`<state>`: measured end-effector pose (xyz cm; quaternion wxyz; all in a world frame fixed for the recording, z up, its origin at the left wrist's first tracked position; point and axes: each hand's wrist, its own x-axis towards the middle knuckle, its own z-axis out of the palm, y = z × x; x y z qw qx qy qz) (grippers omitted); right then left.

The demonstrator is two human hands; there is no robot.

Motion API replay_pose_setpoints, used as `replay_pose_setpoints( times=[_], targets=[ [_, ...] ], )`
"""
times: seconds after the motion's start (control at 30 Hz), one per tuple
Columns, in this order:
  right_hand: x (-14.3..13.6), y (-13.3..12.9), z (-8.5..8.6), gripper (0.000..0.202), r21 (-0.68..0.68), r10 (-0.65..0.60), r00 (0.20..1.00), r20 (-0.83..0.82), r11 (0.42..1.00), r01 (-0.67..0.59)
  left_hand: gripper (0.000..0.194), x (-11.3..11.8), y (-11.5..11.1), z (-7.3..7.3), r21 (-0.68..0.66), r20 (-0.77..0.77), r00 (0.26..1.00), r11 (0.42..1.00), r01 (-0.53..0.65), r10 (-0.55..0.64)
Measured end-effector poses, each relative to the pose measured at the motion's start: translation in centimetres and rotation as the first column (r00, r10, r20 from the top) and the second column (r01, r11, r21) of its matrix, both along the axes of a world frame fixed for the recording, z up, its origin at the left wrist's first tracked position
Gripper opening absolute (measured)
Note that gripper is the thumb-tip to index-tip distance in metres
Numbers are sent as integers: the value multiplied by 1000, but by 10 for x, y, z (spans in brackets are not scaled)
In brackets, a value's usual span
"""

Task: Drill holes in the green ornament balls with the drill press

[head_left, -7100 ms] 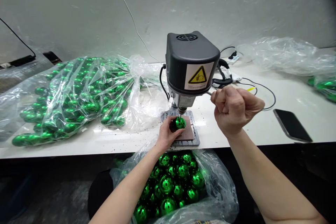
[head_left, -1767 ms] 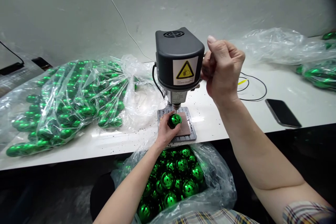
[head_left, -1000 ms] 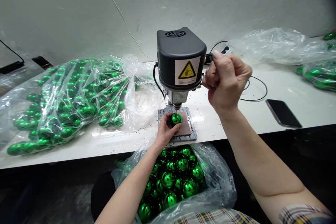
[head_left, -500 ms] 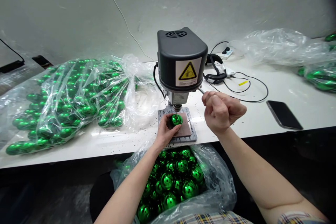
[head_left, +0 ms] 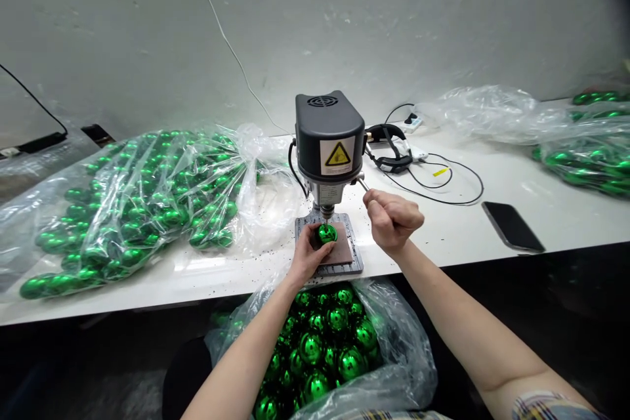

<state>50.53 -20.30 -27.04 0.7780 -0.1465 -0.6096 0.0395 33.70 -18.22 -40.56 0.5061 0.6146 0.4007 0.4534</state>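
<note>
A black drill press (head_left: 329, 134) with a yellow warning label stands on the white table. Under its bit, a shiny green ball (head_left: 327, 233) rests on a brown pad (head_left: 344, 251) over the grey metal base. My left hand (head_left: 309, 251) grips this ball from the left, thumb in front and fingers behind. The bit's tip meets the top of the ball; whether it is inside cannot be told. My right hand (head_left: 392, 218) is closed round the end of the press's metal lever (head_left: 363, 184), right of the machine.
An open plastic bag of green balls (head_left: 315, 348) lies below the table edge. A large clear bag of green balls (head_left: 147, 197) covers the left side. Rightward are a black headset (head_left: 394, 154), cables, a phone (head_left: 512, 226) and more bagged balls (head_left: 590, 161).
The camera view has shifted, so the press appears lower and smaller. My right hand and the lever sit a little closer to the machine. My left hand keeps its hold on the ball.
</note>
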Motion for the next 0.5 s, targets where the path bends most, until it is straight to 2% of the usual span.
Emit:
replay_pose_setpoints(
  times=[0.1,0.17,0.23,0.3,0.33,0.37,0.4,0.43,0.5],
  targets=[
    [-5,3,30,47,-87,-21,988,-151,996,8,54,2,3,-3,3,9,1000,1000,-7,7],
    [-8,10,58,46,-300,-36,945,-324,952,-67,53,4,3,0,3,18,1000,1000,-25,25],
    [-8,20,83,47,-462,-39,910,-412,870,-171,49,2,-3,8,16,-8,996,996,-89,90],
    [-6,29,99,49,-526,-32,895,-446,818,-233,42,-9,-18,23,61,-107,978,983,-173,179],
    [-5,32,103,48,-537,-30,890,-454,807,-247,40,-17,-29,33,89,-192,964,981,-172,187],
    [-5,34,105,47,-543,-27,890,-455,800,-254,39,-28,-41,43,108,-292,944,986,-128,154],
    [-4,35,105,46,-546,-24,890,-455,798,-257,40,-40,-53,53,105,-399,915,994,-21,61],
    [-4,35,104,45,-546,-22,891,-453,797,-258,44,-52,-64,63,68,-495,865,989,134,-83],
    [-4,33,102,42,-552,-15,897,-442,793,-259,54,-74,-73,76,-31,-586,739,921,388,-332]
  ],
)
